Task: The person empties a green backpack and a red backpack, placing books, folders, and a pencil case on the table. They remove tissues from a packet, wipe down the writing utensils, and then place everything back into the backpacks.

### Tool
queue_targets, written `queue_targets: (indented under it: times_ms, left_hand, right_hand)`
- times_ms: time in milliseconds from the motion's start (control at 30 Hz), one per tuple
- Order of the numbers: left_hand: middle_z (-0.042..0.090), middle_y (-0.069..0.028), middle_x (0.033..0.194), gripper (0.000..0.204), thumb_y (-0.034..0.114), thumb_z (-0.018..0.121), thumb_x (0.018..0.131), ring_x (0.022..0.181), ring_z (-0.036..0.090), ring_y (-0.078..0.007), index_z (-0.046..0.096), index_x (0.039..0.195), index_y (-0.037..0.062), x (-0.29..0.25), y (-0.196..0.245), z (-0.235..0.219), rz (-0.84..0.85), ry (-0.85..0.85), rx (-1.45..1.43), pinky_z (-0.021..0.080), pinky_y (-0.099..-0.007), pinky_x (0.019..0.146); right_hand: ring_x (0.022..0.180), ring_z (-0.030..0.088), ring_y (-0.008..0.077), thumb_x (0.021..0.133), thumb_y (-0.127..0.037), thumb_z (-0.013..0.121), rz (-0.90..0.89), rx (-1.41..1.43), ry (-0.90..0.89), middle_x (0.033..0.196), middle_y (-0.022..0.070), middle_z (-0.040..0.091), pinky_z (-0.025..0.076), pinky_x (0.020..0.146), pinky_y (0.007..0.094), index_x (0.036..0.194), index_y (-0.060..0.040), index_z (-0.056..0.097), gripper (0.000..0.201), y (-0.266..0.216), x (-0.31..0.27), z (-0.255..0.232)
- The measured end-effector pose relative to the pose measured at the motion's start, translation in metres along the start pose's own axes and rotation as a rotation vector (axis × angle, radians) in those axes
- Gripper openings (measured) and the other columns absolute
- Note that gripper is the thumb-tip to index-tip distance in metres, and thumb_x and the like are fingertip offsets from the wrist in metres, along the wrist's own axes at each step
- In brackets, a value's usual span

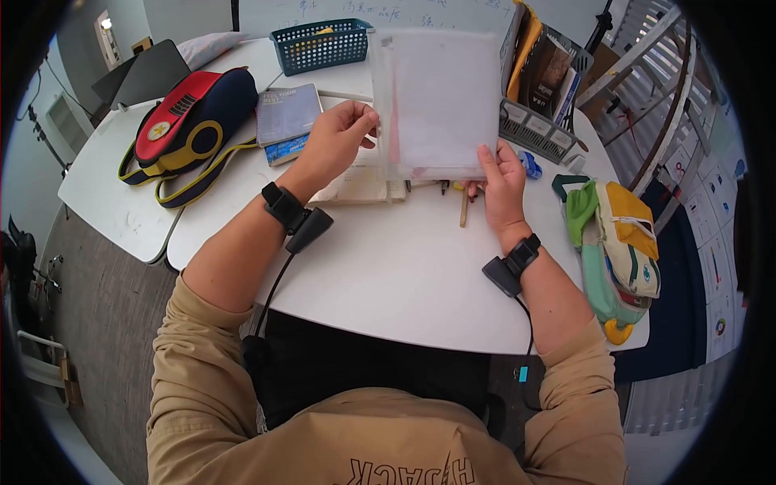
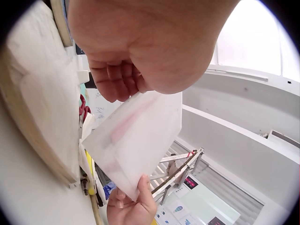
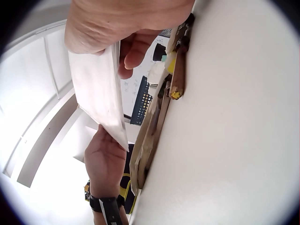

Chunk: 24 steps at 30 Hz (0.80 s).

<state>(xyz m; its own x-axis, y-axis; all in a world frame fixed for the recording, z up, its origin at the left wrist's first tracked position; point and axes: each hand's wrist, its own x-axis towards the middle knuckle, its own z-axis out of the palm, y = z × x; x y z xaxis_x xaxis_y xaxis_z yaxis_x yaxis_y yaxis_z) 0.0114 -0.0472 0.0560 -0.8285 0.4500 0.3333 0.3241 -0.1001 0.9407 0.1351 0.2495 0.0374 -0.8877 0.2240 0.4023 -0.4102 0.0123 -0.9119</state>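
Note:
A whitish translucent folder with a pinkish strip near its left side is held up above the table in the head view. My right hand pinches its lower right corner, thumb on the near face. At its left edge, my left hand has thumb and fingers curled together at the border. The left wrist view shows the folder slanting between the hands, the right hand gripping its bottom corner. In the right wrist view the left hand meets the folder's far edge.
Behind stand a green basket and a grey rack with books. Left are a red and navy bag and a notebook; an open book lies below the folder. A colourful pouch sits right.

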Motion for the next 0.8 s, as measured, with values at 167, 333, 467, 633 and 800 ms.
queue_targets:
  times_ms: [167,333,467,633,800]
  left_hand:
    - [0.073,-0.0015,0.106,0.026,0.029,0.065,0.119,0.104,0.070,-0.0102,0.071,0.115,0.0040,-0.0022,0.0018,0.0033,-0.060,-0.016,0.010,0.060,-0.0310,0.093]
    - [0.072,-0.0008,0.103,0.027,0.030,0.065,0.119,0.098,0.069,-0.0103,0.071,0.114,0.0038,-0.0049,0.0046,0.0056,-0.063,-0.069,0.064,0.061,-0.0304,0.092]
    - [0.072,-0.0006,0.102,0.027,0.029,0.066,0.119,0.096,0.069,-0.0101,0.071,0.113,0.0035,-0.0016,-0.0011,0.0048,-0.037,-0.058,0.107,0.060,-0.0304,0.092]
    - [0.073,-0.0011,0.102,0.027,0.028,0.067,0.118,0.097,0.069,-0.0098,0.072,0.114,0.0024,-0.0018,0.0024,0.0054,-0.017,-0.042,0.099,0.061,-0.0304,0.093]
    - [0.074,-0.0016,0.103,0.027,0.028,0.068,0.117,0.098,0.070,-0.0097,0.072,0.116,0.0015,-0.0054,0.0062,0.0080,-0.037,-0.067,0.063,0.062,-0.0301,0.095]
  right_hand:
    - [0.067,0.072,0.0139,0.118,-0.029,0.067,-0.016,-0.021,0.021,0.094,0.0085,0.078,0.051,0.054,0.0252,0.123,-0.0006,0.067,0.029,0.0017,0.0010,-0.0020]
    - [0.068,0.073,0.0143,0.118,-0.028,0.066,-0.033,0.012,0.021,0.095,0.0088,0.078,0.051,0.054,0.0254,0.120,-0.0007,0.066,0.027,0.0022,0.0032,-0.0024]
    - [0.068,0.073,0.0142,0.118,-0.028,0.066,-0.026,0.003,0.019,0.095,0.0090,0.078,0.051,0.054,0.0250,0.120,-0.0012,0.066,0.026,0.0026,0.0027,-0.0027]
    - [0.067,0.072,0.0140,0.118,-0.028,0.067,-0.029,0.009,0.032,0.093,0.0087,0.078,0.051,0.054,0.0246,0.119,-0.0021,0.066,0.026,0.0008,0.0021,0.0005]
    - [0.067,0.071,0.0138,0.118,-0.030,0.067,-0.035,0.016,0.033,0.091,0.0086,0.078,0.051,0.055,0.0250,0.116,-0.0030,0.066,0.027,0.0006,0.0031,-0.0017]
